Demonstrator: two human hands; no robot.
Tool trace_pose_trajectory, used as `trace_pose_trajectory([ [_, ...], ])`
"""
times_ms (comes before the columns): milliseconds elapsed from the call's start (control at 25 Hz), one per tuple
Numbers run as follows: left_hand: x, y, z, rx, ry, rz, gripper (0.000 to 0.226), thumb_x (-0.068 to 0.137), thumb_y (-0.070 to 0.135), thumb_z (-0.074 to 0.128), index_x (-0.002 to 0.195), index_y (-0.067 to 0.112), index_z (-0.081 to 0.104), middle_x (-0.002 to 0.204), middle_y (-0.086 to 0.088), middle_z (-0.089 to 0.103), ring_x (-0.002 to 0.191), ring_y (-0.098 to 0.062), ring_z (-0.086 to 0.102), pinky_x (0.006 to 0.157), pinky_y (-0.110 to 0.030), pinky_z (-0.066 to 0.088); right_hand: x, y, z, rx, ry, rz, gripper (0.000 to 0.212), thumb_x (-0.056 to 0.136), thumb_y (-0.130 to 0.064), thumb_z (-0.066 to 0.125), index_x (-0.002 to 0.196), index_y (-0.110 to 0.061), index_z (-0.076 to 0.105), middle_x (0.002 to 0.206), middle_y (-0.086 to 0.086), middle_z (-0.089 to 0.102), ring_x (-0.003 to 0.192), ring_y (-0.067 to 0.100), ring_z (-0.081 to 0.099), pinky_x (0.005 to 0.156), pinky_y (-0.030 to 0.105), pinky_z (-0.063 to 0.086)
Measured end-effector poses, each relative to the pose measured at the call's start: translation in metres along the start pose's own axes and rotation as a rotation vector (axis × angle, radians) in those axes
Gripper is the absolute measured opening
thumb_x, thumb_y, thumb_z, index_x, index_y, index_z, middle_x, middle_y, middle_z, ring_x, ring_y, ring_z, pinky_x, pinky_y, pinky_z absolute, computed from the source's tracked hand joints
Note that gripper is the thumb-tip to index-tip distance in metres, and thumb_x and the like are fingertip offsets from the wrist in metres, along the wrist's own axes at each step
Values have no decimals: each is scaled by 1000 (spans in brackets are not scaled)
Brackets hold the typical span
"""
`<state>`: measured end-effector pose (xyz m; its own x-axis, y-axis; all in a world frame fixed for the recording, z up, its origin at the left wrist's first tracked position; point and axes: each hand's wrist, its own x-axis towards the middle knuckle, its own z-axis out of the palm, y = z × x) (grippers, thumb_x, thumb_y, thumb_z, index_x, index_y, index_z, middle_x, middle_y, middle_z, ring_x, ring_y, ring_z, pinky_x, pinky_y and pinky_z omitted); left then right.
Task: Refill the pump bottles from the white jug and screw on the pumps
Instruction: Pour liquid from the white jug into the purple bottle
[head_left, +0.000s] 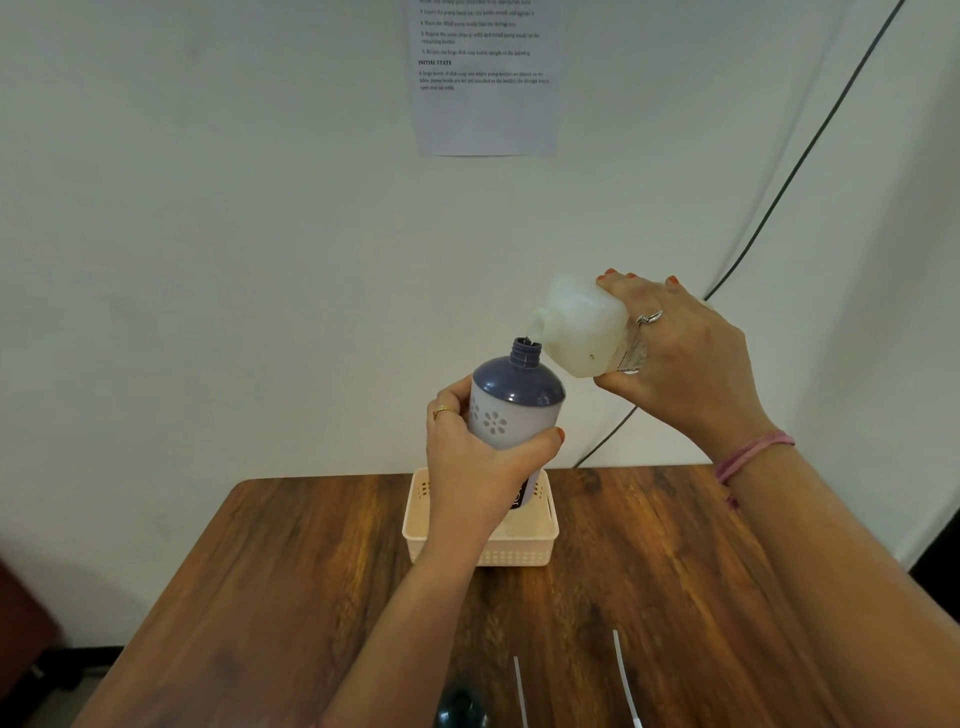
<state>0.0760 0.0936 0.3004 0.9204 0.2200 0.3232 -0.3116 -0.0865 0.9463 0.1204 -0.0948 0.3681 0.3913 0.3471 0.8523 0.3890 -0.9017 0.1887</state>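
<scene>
My left hand (470, 457) grips a pump bottle (514, 400) with a purple shoulder and a white flowered body, held up in the air above the table. Its threaded neck is open, with no pump on it. My right hand (680, 353) holds the white jug (579, 327) tipped down to the left, its spout just above the bottle's mouth. Two white pump tubes (626, 675) lie near the table's front edge. The pump heads are cut off by the frame.
A cream plastic basket (519, 551) stands on the wooden table (270, 582) below the bottle. A dark round object (460, 709) sits at the bottom edge. A printed sheet (485, 78) hangs on the white wall, and a black cable (810, 140) runs down it.
</scene>
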Motion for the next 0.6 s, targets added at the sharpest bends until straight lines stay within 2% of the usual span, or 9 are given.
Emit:
trace_pose_trajectory([
  [600,-1,0,0,-4,-5,-5,80,49,35,87,116,37,44,117,1,55,101,-15,62,74,-27,60,-1,2,1,21,-20,-10,76,60,-26,86,126,-6,55,123,11,64,109,31,63,100,44,42],
])
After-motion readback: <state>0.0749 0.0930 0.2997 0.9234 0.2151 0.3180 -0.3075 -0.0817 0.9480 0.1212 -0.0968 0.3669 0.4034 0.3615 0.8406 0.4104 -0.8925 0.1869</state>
